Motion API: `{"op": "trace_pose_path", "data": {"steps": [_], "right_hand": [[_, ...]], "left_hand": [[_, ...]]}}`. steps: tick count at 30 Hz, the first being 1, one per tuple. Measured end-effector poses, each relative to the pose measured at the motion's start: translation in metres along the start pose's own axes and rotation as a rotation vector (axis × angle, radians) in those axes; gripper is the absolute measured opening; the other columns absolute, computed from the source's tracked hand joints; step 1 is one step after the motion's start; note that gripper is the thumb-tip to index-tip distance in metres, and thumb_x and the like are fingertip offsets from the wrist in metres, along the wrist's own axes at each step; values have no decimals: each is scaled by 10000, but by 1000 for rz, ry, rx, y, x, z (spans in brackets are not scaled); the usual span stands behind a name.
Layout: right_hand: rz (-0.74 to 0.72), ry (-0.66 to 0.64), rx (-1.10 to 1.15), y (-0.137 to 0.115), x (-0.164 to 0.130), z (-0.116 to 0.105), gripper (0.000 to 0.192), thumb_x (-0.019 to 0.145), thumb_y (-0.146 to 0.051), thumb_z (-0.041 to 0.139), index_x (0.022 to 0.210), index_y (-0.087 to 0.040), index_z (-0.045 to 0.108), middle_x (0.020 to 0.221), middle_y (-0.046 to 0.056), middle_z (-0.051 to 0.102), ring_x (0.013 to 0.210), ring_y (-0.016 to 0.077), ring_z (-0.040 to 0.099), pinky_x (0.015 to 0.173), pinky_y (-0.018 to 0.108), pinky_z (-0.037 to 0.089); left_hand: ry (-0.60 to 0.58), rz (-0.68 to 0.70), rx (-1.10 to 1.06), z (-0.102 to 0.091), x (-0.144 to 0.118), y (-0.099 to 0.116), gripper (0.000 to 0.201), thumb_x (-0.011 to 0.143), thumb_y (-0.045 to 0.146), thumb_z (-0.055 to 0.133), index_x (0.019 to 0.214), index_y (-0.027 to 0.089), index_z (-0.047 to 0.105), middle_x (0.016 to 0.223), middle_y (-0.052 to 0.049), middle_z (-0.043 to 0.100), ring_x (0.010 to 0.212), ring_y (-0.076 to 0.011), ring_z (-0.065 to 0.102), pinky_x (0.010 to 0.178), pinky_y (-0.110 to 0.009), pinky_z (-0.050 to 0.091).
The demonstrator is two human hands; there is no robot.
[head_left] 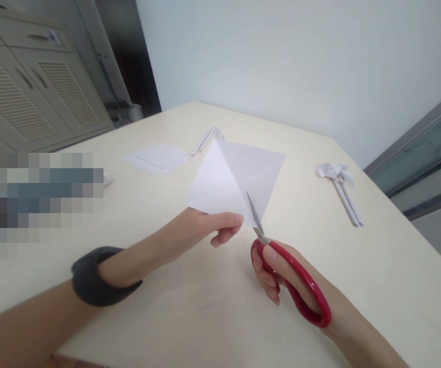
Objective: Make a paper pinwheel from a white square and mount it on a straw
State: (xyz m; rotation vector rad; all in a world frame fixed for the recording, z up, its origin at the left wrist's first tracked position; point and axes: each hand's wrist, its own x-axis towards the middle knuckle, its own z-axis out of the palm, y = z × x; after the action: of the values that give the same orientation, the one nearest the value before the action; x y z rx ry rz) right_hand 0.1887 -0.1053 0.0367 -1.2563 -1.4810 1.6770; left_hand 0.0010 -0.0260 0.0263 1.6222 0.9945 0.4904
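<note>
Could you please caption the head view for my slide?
Left hand holds creased white paper while right hand cuts it with red scissors.

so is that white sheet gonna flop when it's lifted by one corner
Probably a little. The sheet looks thin, but its visible creases likely stiffen it, and the left hand holds it raised without drooping. It seems very light and easily torn near the scissors.
</note>
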Motion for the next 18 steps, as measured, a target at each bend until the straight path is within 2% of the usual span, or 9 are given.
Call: {"op": "trace_pose_path", "data": {"steps": [8, 12, 18], "right_hand": [[15, 41, -27, 4, 0, 0, 400, 881, -512, 454, 642, -211, 342, 547, -49, 362, 477, 93, 355, 429, 226, 272], [-6, 52, -42, 4, 3, 0, 408, 879, -517, 451, 633, -206, 355, 532, -49, 372, 460, 89, 358, 433, 224, 293], [3, 24, -7, 4, 2, 0, 379, 876, -476, 481, 641, -203, 363, 541, -57, 364, 459, 85, 370, 445, 225, 326]], "left_hand": [[21, 14, 1, 3, 1, -3, 478, 827, 501, 488, 479, 191, 379, 519, 37, 436, 579, -140, 463, 730, -269, 386], [12, -47, -8, 2, 0, 0, 489, 818, 523, 490, 482, 185, 381, 540, 40, 438, 616, -137, 461, 753, -268, 361], [30, -53, -14, 3, 0, 4, 482, 820, 469, 498, 458, 182, 362, 511, 37, 416, 594, -133, 444, 739, -276, 359]]}}
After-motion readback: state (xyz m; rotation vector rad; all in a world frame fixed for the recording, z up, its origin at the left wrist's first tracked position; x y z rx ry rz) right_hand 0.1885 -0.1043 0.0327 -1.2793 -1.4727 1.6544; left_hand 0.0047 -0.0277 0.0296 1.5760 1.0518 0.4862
